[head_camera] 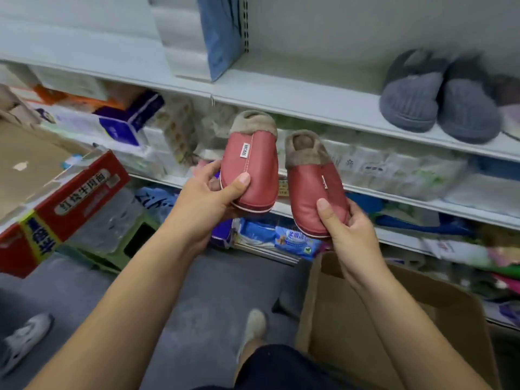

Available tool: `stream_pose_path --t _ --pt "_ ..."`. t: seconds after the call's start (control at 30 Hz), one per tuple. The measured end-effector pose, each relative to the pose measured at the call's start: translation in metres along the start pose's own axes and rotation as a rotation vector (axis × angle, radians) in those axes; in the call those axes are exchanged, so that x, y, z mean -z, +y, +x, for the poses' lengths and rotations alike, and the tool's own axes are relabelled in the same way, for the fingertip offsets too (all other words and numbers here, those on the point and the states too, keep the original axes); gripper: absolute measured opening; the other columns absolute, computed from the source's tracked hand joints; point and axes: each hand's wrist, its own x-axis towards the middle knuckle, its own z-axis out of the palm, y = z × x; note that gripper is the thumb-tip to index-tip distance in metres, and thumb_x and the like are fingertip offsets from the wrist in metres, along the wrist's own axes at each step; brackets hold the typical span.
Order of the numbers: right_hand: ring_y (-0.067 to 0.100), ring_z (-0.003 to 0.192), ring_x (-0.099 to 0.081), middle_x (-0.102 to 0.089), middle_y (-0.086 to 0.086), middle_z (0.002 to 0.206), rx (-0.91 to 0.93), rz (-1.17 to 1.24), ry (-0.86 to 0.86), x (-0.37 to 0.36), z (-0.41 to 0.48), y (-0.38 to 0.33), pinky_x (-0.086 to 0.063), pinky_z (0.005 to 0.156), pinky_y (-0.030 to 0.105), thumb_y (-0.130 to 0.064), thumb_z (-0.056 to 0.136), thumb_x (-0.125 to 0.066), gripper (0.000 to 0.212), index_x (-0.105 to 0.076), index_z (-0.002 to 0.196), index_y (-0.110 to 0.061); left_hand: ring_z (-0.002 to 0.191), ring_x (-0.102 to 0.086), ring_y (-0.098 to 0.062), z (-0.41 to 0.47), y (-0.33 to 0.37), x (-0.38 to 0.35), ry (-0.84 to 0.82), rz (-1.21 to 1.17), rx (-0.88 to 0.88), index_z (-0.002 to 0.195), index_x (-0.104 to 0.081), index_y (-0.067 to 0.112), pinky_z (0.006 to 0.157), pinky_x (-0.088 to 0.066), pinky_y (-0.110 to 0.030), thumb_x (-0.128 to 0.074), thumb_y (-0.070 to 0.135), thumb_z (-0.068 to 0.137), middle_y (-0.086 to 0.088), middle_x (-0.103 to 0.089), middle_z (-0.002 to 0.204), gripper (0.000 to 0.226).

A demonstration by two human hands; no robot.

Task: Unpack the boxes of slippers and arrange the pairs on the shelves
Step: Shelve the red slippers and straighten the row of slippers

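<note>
Partway thru: 1 grey pair (pixel 439 105) already sits far right on the upper shelf (pixel 295 99). The left hand (pixel 213 190) grips 1 red slipper (pixel 250 164) and the right hand (pixel 346 229) grips the 2nd red slipper (pixel 315 187), both in mid-air before the shelves (not placed yet). Open box (pixel 394 319) near right, contents hidden

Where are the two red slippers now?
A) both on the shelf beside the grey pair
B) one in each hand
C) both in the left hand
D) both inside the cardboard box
B: the left hand holds one red slipper by its toe, and the right hand holds the other slipper.
</note>
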Motion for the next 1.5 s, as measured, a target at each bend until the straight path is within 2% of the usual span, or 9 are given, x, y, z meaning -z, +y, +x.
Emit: stream_pose_path --t 0.2,0.43,0.6,0.73,0.87,1.1,1.27,1.37,1.5 --pt "0.008 0.104 -0.071 -0.073 -0.006 0.116 0.054 0.04 0.07 -0.047 0.102 -0.026 -0.055 0.092 0.028 -0.05 0.079 -0.075 0.063 -0.056 0.133 -0.022 0.087 -0.076 -0.016 0.109 0.046 -0.006 0.006 0.101 -0.021 0.139 -0.05 0.019 0.07 -0.061 -0.031 -0.071 0.015 0.092 0.003 -0.077 0.105 0.052" --pt "0.007 0.096 -0.071 -0.073 -0.007 0.108 0.131 -0.075 0.137 -0.079 0.224 -0.064 -0.056 0.086 0.029 -0.041 0.086 -0.076 0.044 -0.06 0.121 -0.019 0.088 -0.075 -0.023 0.226 0.076 -0.026 -0.043 0.132 0.003 0.139 -0.052 0.01 0.067 -0.06 -0.027 -0.073 0.02 0.093 -0.015 -0.071 0.115 0.051" --pt "0.02 0.102 -0.065 -0.064 0.004 0.119 0.138 -0.41 0.249 -0.091 0.286 -0.078 -0.052 0.09 0.034 -0.049 0.089 -0.068 0.049 -0.057 0.123 -0.016 0.104 -0.071 -0.024 0.306 0.072 -0.029 -0.153 0.375 -0.125 0.131 -0.054 0.018 0.094 -0.058 -0.042 -0.074 0.03 0.092 -0.009 -0.069 0.121 0.046" --pt "0.03 0.134 -0.039 -0.027 0.014 0.153 0.084 -0.697 0.265 -0.103 0.307 -0.079 -0.035 0.109 0.031 -0.049 0.091 -0.064 0.07 -0.043 0.145 -0.01 0.12 -0.053 -0.025 0.348 0.067 -0.022 -0.256 0.887 -0.267 0.136 -0.047 0.022 0.103 -0.049 -0.044 -0.082 0.07 0.06 -0.005 -0.052 0.132 0.096" --pt "0.031 0.144 -0.021 -0.032 0.015 0.156 0.107 -0.834 0.3 -0.123 0.322 -0.069 -0.021 0.119 0.035 -0.05 0.094 -0.059 0.076 -0.035 0.152 -0.009 0.141 -0.031 -0.025 0.382 0.072 -0.021 -0.391 1.042 -0.33 0.156 -0.028 0.018 0.118 -0.032 -0.038 -0.08 0.073 0.062 -0.006 -0.031 0.156 0.121" --pt "0.03 0.153 -0.009 -0.013 0.019 0.165 0.072 -0.868 0.305 -0.138 0.348 -0.07 -0.011 0.123 0.036 -0.051 0.101 -0.045 0.074 -0.025 0.157 -0.007 0.118 -0.055 -0.024 0.426 0.081 -0.028 -0.487 0.954 -0.365 0.13 -0.058 0.028 0.106 -0.048 -0.042 -0.085 0.067 0.06 0.0 -0.056 0.128 0.085" --pt "0.025 0.154 -0.008 -0.011 0.015 0.167 0.079 -0.869 0.216 -0.127 0.348 -0.072 -0.01 0.122 0.032 -0.053 0.101 -0.044 0.075 -0.022 0.159 -0.011 0.125 -0.052 -0.025 0.428 0.073 -0.028 -0.447 0.955 -0.37 0.139 -0.05 0.029 0.108 -0.047 -0.046 -0.077 0.078 0.058 -0.001 -0.053 0.136 0.098" --pt "0.019 0.151 -0.023 -0.027 0.007 0.164 0.173 -0.836 0.212 -0.106 0.334 -0.082 -0.015 0.117 0.023 -0.049 0.101 -0.049 0.066 -0.034 0.155 -0.014 0.143 -0.032 -0.025 0.402 0.071 -0.04 -0.299 0.934 -0.506 0.151 -0.036 0.026 0.119 -0.031 -0.04 -0.077 0.061 0.076 -0.006 -0.036 0.155 0.093" --pt "0.016 0.135 -0.047 -0.052 0.001 0.147 0.414 -0.811 0.411 -0.047 0.298 -0.1 -0.033 0.113 0.026 -0.035 0.099 -0.059 0.045 -0.056 0.139 -0.014 0.143 -0.032 -0.023 0.367 0.075 -0.087 -0.24 0.867 -0.771 0.148 -0.046 0.015 0.12 -0.028 -0.035 -0.072 0.047 0.087 -0.006 -0.042 0.154 0.074"
